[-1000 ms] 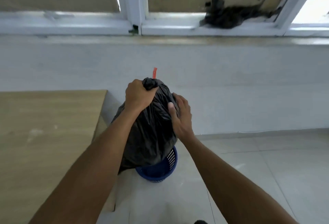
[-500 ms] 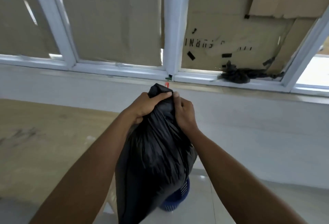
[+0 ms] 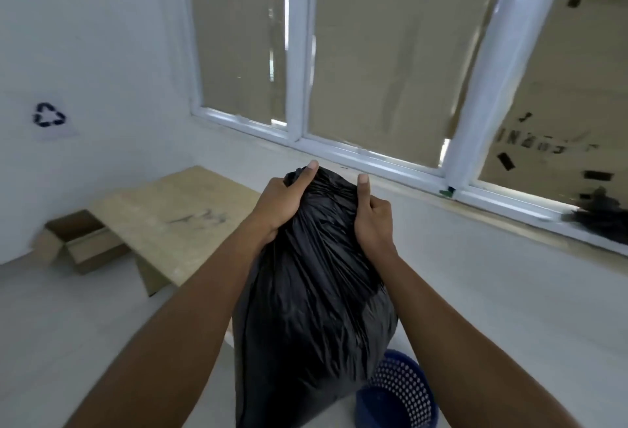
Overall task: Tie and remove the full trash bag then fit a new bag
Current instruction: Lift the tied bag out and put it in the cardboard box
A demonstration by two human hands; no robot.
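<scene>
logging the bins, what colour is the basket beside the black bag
The basket is blue, its wall dotted with small holes; head view, lower right.

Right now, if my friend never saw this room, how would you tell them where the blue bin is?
Find the big white-framed window, then drop to the black trash bag that the left hand and right hand grip at its top. On the floor by the bag's lower right stands the blue bin, set apart by its blue wall dotted with small holes.

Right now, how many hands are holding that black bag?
2. The left hand grips the black bag at its top left; the right hand, at its top right.
</scene>
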